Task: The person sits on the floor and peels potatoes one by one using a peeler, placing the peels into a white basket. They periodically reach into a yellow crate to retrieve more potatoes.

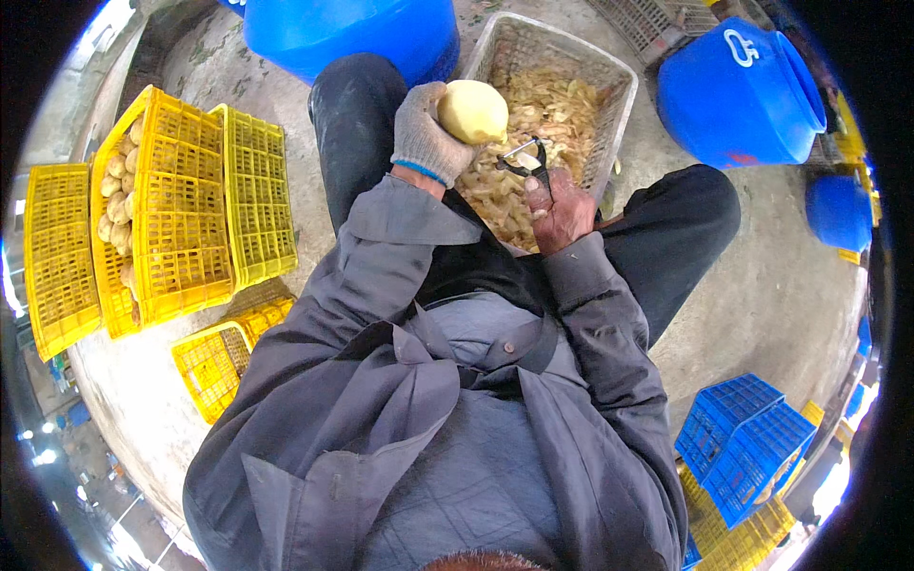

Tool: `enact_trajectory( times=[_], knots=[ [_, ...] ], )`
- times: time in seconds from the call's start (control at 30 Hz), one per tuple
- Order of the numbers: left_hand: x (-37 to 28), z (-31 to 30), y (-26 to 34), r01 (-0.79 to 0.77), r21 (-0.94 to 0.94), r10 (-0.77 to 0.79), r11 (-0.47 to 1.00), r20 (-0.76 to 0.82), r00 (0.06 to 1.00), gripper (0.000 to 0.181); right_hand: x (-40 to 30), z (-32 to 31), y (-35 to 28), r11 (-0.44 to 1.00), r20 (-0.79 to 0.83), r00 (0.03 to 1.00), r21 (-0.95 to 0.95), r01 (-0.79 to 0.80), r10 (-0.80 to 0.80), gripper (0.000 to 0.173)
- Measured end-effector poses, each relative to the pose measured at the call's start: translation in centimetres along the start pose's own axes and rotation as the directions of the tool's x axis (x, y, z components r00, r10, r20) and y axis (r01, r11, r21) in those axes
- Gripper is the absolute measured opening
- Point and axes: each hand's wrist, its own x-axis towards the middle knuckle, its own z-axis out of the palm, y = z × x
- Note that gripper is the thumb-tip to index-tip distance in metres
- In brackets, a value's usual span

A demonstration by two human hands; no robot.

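My left hand (pixel 428 135), in a grey knit glove with a blue cuff edge, grips a pale yellow peeled potato (pixel 473 112). Bare, my right hand (pixel 564 213) closes around the black handle of a Y-shaped peeler (pixel 530 158). The peeler's metal blade sits just below and right of the potato, with a small gap between them. Both hands are above a whitish plastic crate (pixel 628 93) between my legs. Thin peelings (pixel 557 107) fill much of that crate.
A large blue plastic barrel (pixel 357 32) stands ahead on the left, another blue barrel (pixel 735 100) on the right. Yellow crates (pixel 182 207) stand at left, one holding potatoes (pixel 118 189). Blue crates (pixel 742 442) rest on yellow ones at lower right. A grey crate (pixel 643 28) lies beyond.
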Motion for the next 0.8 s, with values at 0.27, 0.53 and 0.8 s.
enact_trajectory(
  times=[0.27, 0.53, 0.8],
  knots=[
    [-0.5, 0.5, -1.0, -0.088, 0.074, 0.082, 0.993, 0.081, 0.993, 0.035, 0.5, -0.1, -1.3, 0.992, -0.072, 0.997, 0.122, -0.013, 0.022, 0.024],
    [0.1, 0.6, -1.7, 0.008, 0.025, -0.01, 1.0, 0.059, 0.998, 0.049, 0.8, 0.4, -3.8, 0.985, -0.093, 0.981, -0.042, 0.166, -0.169, 0.024],
    [-0.6, 0.5, -2.0, -0.162, 0.117, 0.153, 0.98, 0.079, 0.985, 0.026, -0.6, 1.3, -1.0, 0.982, 0.008, 0.996, -0.165, 0.091, -0.091, 0.02]
  ],
)
